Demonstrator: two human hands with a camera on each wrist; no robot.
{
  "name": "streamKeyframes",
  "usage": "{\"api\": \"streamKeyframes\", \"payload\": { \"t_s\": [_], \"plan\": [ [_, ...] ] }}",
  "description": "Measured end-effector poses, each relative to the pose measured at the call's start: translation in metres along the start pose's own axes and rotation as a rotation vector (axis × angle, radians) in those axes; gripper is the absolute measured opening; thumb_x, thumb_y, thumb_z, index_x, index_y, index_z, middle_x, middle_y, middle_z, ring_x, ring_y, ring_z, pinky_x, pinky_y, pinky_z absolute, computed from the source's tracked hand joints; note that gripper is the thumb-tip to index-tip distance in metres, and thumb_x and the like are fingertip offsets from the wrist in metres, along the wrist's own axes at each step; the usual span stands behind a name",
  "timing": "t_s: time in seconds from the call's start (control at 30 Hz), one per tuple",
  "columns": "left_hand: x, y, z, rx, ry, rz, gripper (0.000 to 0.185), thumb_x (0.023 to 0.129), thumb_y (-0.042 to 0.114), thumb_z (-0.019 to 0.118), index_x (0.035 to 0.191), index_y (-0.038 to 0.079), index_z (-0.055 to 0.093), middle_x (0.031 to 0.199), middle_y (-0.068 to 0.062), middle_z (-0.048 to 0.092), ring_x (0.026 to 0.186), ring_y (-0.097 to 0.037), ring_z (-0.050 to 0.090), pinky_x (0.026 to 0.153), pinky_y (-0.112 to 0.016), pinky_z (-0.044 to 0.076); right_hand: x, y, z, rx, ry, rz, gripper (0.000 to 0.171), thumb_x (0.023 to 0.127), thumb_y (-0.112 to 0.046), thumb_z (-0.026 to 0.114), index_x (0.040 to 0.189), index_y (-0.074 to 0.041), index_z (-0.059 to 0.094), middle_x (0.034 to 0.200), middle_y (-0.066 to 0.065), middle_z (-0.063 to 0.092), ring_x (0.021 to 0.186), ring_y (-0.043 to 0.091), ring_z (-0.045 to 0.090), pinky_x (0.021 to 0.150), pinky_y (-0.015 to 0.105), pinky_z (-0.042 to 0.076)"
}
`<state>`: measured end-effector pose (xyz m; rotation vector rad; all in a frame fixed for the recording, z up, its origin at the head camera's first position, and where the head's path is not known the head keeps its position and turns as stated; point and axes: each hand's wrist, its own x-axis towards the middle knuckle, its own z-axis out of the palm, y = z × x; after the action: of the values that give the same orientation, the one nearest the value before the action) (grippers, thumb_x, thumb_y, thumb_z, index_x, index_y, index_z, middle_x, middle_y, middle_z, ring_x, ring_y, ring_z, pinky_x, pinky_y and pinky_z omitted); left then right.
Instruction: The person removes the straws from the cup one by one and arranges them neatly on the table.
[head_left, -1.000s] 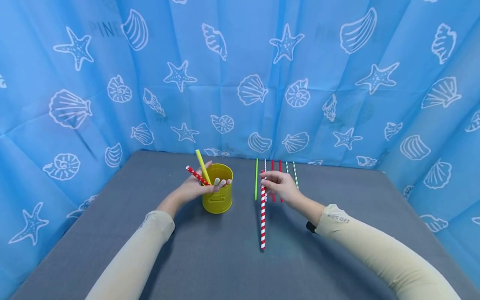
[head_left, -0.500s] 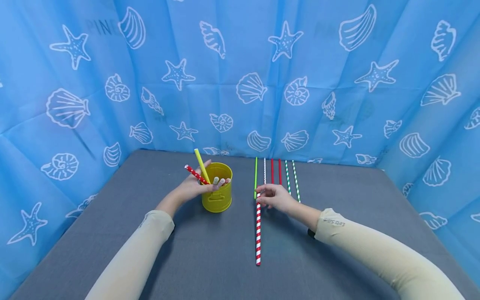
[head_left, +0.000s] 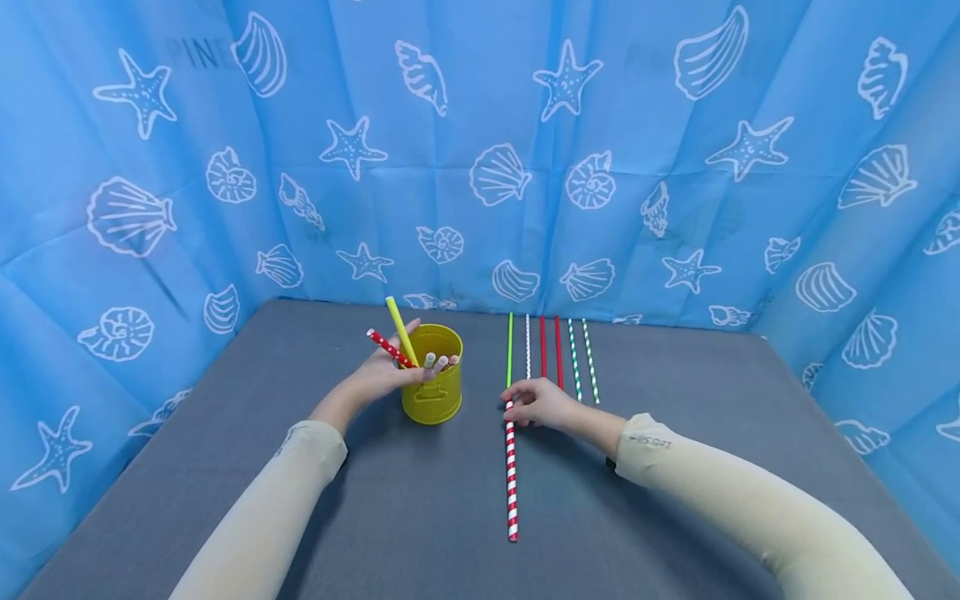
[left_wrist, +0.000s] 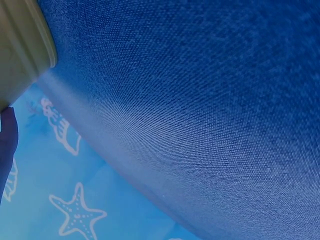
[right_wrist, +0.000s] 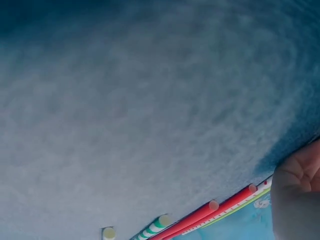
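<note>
Fingers of my right hand (head_left: 542, 404) pinch the top end of the red-and-white striped straw (head_left: 512, 471), which lies flat on the grey surface (head_left: 420, 517). My left hand (head_left: 386, 375) grips the yellow cup (head_left: 433, 393) holding more straws.

A red-and-white striped straw (head_left: 512, 471) lies flat on the grey surface (head_left: 420, 517), its far end under the right hand (head_left: 536, 403). A yellow tin cup (head_left: 432, 387), upright and gripped by the left hand (head_left: 382, 375), holds more straws.
</note>
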<state>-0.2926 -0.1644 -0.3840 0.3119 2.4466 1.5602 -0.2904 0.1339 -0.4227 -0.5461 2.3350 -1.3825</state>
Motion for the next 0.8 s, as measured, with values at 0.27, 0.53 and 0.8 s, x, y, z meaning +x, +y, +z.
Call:
{"api": "streamKeyframes", "payload": {
  "t_s": [0.27,0.53,0.8],
  "plan": [
    [-0.0006,-0.0006,0.0,-0.005,-0.008,-0.002,0.096,0.085,0.028,0.075,0.157,0.022,0.012,0.154,-0.018,0.026,0.139,-0.038,0.028,0.11,-0.056,0.028,0.0035,-0.0035,0.0069,-0.097,-0.027,0.009,0.026,0.086,-0.003,0.071,0.109,0.008,0.064,0.069,-0.002,0.061,0.061,0.008,0.052,0.06,0.024,0.046],
    [-0.001,-0.0004,0.0002,-0.012,-0.013,0.012,0.095,0.087,0.026,0.073,0.158,0.02,0.01,0.155,-0.02,0.022,0.14,-0.039,0.026,0.11,-0.058,0.027,0.0056,-0.0053,0.0079,-0.167,-0.035,0.012,0.028,0.086,-0.003,0.071,0.112,0.006,0.064,0.069,-0.001,0.058,0.06,0.01,0.05,0.059,0.024,0.046],
    [-0.0006,0.001,-0.0003,-0.006,-0.011,-0.001,0.095,0.086,0.026,0.074,0.158,0.021,0.011,0.156,-0.019,0.022,0.14,-0.039,0.025,0.11,-0.059,0.026,0.0065,-0.0077,0.0059,-0.17,-0.063,0.011,0.04,0.087,-0.004,0.071,0.124,0.005,0.059,0.069,0.001,0.056,0.061,0.012,0.05,0.06,0.025,0.046]
  ]
}}
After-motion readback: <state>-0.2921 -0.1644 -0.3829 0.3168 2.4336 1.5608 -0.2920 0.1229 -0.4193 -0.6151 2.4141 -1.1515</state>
